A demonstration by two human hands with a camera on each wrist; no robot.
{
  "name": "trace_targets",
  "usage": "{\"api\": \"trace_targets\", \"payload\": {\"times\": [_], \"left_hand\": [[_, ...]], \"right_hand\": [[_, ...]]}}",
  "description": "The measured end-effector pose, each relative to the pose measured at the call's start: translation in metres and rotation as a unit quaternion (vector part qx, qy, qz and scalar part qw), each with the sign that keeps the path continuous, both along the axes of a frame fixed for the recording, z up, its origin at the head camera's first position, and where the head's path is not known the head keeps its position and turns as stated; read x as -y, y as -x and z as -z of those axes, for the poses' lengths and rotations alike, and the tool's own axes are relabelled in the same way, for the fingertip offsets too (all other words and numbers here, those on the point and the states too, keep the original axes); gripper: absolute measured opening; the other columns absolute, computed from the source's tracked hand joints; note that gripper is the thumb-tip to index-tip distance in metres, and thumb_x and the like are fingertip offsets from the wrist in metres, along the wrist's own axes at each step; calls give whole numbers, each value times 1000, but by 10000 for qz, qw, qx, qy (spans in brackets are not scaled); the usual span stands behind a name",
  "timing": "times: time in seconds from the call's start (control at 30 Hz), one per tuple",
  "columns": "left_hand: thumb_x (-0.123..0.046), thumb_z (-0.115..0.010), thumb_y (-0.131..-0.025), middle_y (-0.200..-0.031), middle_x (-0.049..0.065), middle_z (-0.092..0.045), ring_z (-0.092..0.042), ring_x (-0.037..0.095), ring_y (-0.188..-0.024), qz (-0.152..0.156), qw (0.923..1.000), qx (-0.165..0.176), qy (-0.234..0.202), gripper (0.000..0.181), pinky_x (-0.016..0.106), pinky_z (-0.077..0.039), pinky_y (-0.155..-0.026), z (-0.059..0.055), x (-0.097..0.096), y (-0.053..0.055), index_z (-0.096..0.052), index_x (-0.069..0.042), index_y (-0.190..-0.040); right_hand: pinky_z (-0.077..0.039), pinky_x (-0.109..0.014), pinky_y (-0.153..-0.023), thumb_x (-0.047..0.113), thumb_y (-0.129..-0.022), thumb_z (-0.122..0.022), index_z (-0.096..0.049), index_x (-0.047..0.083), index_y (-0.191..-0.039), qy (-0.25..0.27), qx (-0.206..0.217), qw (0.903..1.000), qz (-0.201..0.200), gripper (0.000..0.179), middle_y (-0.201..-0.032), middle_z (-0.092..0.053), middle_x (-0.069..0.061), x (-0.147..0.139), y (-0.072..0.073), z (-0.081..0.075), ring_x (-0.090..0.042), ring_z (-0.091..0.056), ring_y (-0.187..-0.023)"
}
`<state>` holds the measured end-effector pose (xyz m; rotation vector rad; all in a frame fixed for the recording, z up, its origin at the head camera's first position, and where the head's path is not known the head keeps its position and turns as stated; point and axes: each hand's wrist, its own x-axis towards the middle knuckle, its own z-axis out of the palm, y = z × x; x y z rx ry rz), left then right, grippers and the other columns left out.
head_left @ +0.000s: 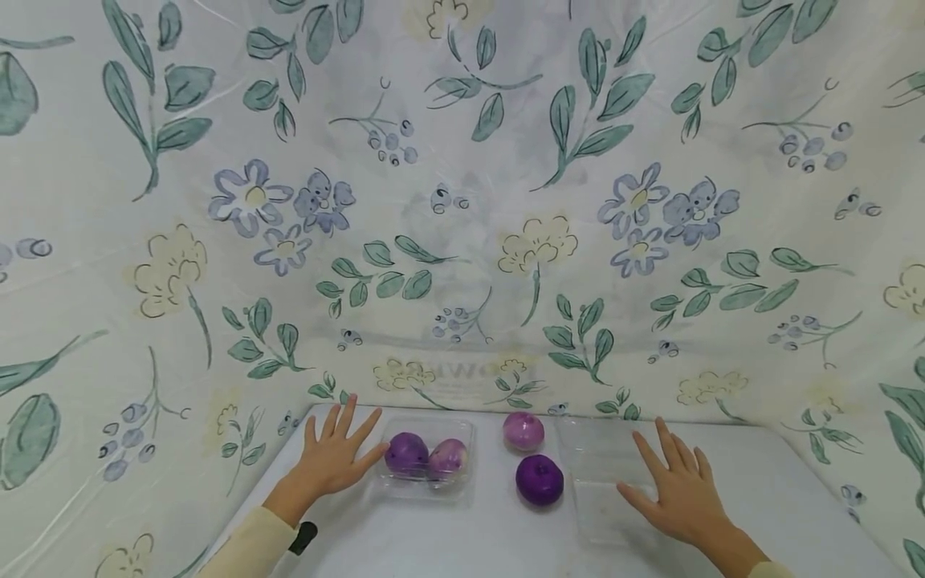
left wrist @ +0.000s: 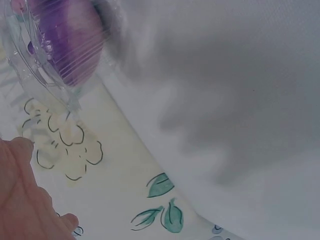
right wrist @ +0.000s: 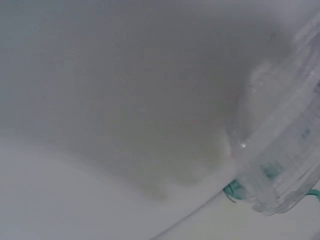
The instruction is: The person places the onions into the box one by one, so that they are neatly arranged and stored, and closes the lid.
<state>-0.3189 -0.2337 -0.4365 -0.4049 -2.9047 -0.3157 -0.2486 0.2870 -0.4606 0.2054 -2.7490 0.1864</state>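
My left hand (head_left: 332,459) is held with fingers spread, beside a transparent plastic box (head_left: 462,491). In that box lie a dark purple round fruit or vegetable (head_left: 407,455) and a pinkish-purple onion-like one (head_left: 449,459). The left wrist view shows the box's ribbed wall over a purple piece (left wrist: 75,45), with part of the hand (left wrist: 25,195) at lower left. My right hand (head_left: 679,491), fingers also spread, overlaps the right side of a second transparent box (head_left: 601,514). That box (right wrist: 280,150) is at the right edge of the right wrist view. Neither hand holds anything.
Between the boxes, a pinkish-purple onion-like piece (head_left: 523,432) sits behind a dark purple round one (head_left: 539,481) on the white tabletop (head_left: 499,538). A floral sheet (head_left: 462,201) rises along the table's back and sides. A black object (head_left: 303,538) shows by the left wrist.
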Motion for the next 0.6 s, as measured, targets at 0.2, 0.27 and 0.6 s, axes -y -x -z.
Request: {"api": "trace_targets", "payload": {"times": [0.2,0.27,0.6], "left_hand": [[-61,-46,-96,-164,26,-6,-8,52,-148,-24,10000,-29,-37,73,76,4,-110,1,0,1,-35,-18,-154],[-61,-46,-96,-164,26,-6,-7,53,-148,-22,10000,-23,-51,73,76,5,-110,1,-1,2,-35,-17,-154],[-63,-45,-96,-164,26,-4,-5,53,-148,151,9999,-2,-70,76,75,8,-111,1,-13,8,-33,-17,-155]], "right_hand": [[-19,-74,-108,67,-87,-57,-41,13,-150,23,1,10000,89,84,-161,-21,-26,-8,-2,4,-48,-31,-138],[-19,-74,-108,67,-87,-57,-42,13,-150,48,14,9999,127,84,-160,-22,-26,-9,-3,4,-48,-31,-138],[-19,-75,-106,65,-87,-59,-42,11,-149,230,226,9993,178,84,-159,-22,-28,-12,-10,7,-50,-32,-136]]}}
